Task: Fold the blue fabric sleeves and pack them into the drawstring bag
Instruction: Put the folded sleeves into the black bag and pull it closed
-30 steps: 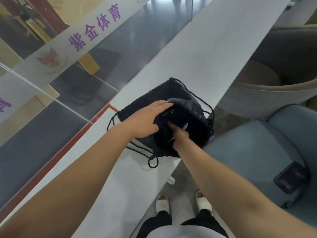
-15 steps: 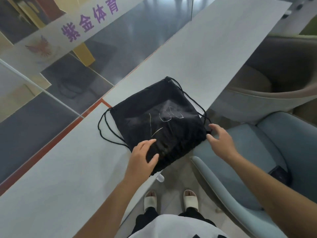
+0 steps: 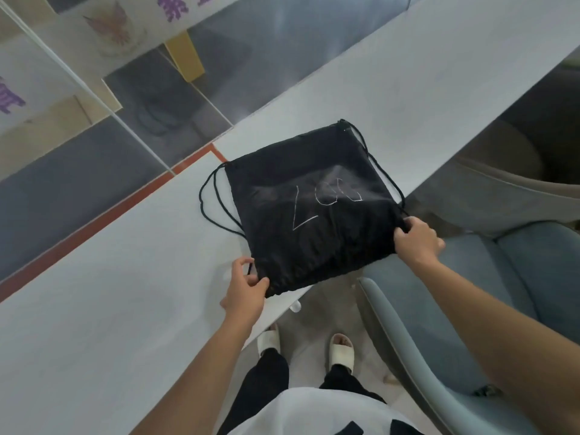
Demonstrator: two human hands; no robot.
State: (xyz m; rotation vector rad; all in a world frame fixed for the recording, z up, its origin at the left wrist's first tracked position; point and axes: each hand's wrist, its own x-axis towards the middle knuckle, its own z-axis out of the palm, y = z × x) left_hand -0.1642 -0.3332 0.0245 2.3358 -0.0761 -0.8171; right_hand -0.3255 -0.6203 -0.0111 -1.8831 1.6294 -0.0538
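A black drawstring bag (image 3: 314, 208) with thin white lettering lies flat on the white table (image 3: 125, 293), its gathered mouth at the near table edge. My left hand (image 3: 244, 287) pinches the bag's near left corner by the cord. My right hand (image 3: 417, 240) grips the near right corner, where the cord comes out. Black cords (image 3: 213, 202) loop out along the bag's left side, and more run down its right side. No blue fabric sleeves are visible; the bag hides whatever is inside.
A blue-grey armchair (image 3: 470, 309) stands close on the right of the table edge, and a beige chair (image 3: 518, 183) sits behind it. A glass wall with purple lettering (image 3: 175, 7) runs along the table's far side. My feet in white slippers (image 3: 340, 350) are below.
My hands have left the bag's mouth. The bag now lies flat, and each hand has closed on a near corner by the cords.
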